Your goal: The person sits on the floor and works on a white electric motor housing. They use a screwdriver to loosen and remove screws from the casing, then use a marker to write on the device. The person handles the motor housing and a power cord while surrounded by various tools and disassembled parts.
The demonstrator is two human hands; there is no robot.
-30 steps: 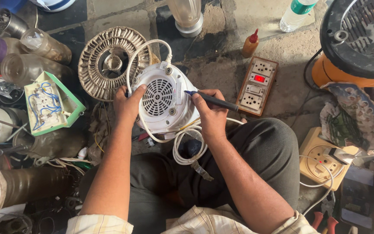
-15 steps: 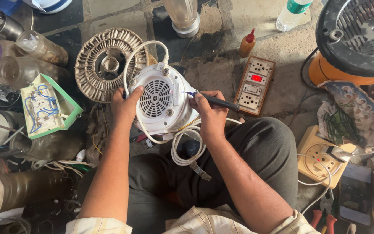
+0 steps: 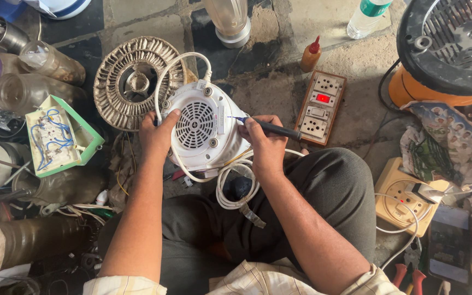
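Observation:
A round white appliance base (image 3: 200, 128) with a vented centre and a white cord (image 3: 235, 188) rests on my lap, underside up. My left hand (image 3: 158, 134) grips its left edge and steadies it. My right hand (image 3: 263, 143) holds a dark-handled screwdriver (image 3: 271, 129) whose tip touches the right side of the base. The coiled cord hangs below the base, between my knees.
A round ribbed metal grille (image 3: 129, 76) lies behind the base. A wooden socket board (image 3: 320, 107) with a red light sits to the right, a small glue bottle (image 3: 311, 53) behind it. Jars (image 3: 39, 71), an open green switch box (image 3: 61, 139), a black and orange appliance (image 3: 449, 49) and pliers (image 3: 408, 273) surround me.
The view has shifted slightly. Both hands stay on the white base, and the screwdriver tip remains at its right side.

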